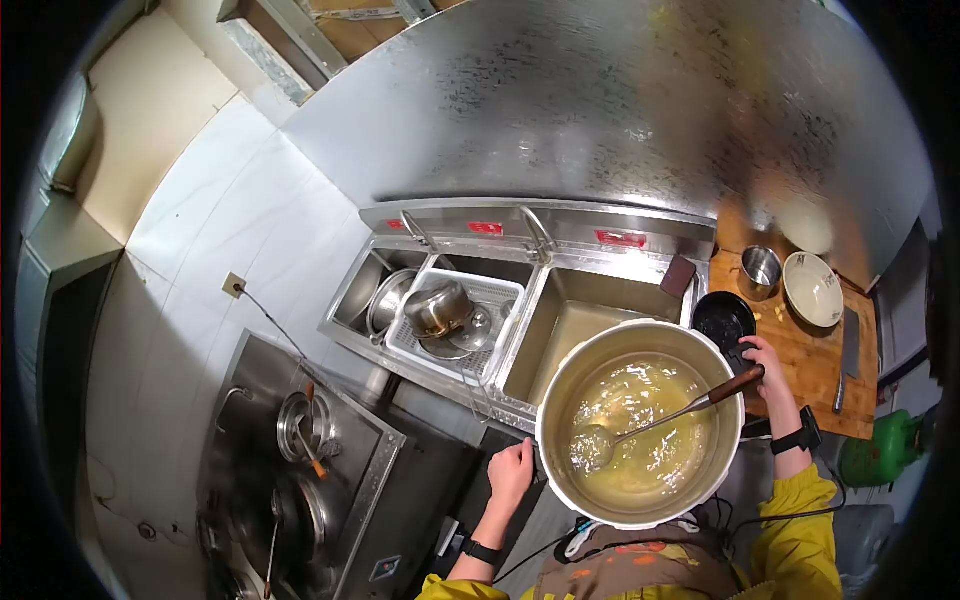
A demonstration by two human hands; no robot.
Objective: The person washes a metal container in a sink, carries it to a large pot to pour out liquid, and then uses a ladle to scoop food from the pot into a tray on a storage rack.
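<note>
A large metal pot (553,400) of cloudy yellowish liquid is in front of my body, its rim overlapping the front of the sink. My left hand (510,472) is closed at the pot's left side, apparently around a handle I cannot see. On the opposite side, my right hand (766,368) grips the pot's black side handle. A ladle (664,418) leans in the pot; its bowl is under the liquid, and its wooden handle crosses the rim beside my right hand.
Behind the pot is a sink (600,287), with a white basket (510,300) of metal cookware to its left. A wooden board (815,375) at right bears a black bowl (724,318), metal cup (760,272), white bowl (813,290) and knife (848,355). A stove (350,480) stands left.
</note>
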